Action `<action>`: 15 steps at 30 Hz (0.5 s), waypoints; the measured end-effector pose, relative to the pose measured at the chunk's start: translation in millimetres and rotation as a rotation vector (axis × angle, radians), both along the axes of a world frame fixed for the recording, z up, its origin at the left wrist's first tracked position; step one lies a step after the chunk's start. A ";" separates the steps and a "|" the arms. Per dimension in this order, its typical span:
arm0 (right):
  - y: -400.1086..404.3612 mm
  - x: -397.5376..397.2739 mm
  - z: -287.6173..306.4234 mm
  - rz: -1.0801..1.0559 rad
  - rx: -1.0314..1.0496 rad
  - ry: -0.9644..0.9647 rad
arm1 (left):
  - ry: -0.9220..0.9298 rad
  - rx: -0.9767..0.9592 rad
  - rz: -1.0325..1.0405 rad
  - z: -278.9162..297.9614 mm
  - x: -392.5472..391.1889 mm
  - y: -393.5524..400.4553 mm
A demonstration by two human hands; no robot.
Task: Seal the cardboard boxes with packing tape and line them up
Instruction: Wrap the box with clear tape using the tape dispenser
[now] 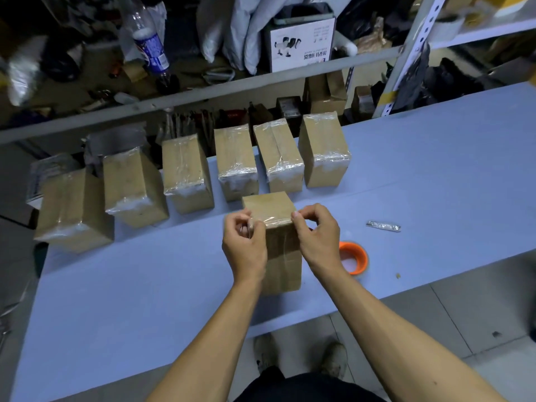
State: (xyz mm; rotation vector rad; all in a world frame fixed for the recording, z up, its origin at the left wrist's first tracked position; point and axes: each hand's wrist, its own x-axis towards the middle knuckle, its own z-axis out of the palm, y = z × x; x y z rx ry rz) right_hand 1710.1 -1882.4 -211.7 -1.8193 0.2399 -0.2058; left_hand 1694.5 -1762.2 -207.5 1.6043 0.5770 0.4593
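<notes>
- Head view, centre: a cardboard box (275, 242) stands upright on the pale blue table (435, 169), with a strip of clear tape (272, 220) stretched across its near top edge.
- The left hand (245, 245) sits at 9 o'clock of that box, its fingers curled and pinching the left end of the tape strip against the corner.
- The right hand (317, 242) sits at 3 o'clock of the box, fingertips bent down and pinching the right end of the same strip at the box's other corner.
- Both forearms reach in from 6 o'clock, and both hands touch the box.
- At 12 o'clock of the held box runs a row of six taped boxes (185, 172), spread from 9 o'clock toward 1 o'clock along the far edge of the table; each shows glossy tape over its top and front edge.
- The nearest of the row stands just beyond the held box, apart from it.
- An orange tape roll (355, 256) lies flat on the table at 3 o'clock, just beside the right wrist and partly hidden by it.
- A small silvery strip-like item (383, 226) lies on the table at 2 o'clock, well apart from the box; what it is cannot be told.
- At 12 o'clock, above the row, a metal shelf (203, 94) carries a plastic bottle (149, 44) and a white printed carton (301, 43).
- Two shoes (333, 361) show on the tiled floor at 6 o'clock.
</notes>
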 end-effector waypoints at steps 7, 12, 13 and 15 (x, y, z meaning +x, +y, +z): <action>17.5 -7.5 3.8 0.055 0.016 0.111 | 0.153 -0.162 -0.085 -11.3 -14.9 0.0; 27.2 -8.1 1.4 0.161 -0.124 0.167 | 0.204 -0.231 -0.142 -8.9 -8.6 5.4; 27.0 -4.5 2.5 0.160 -0.127 0.175 | 0.216 -0.241 -0.137 -8.1 -6.2 7.2; 25.8 3.4 6.3 0.159 -0.180 0.161 | 0.256 -0.273 -0.101 -4.4 -2.1 9.5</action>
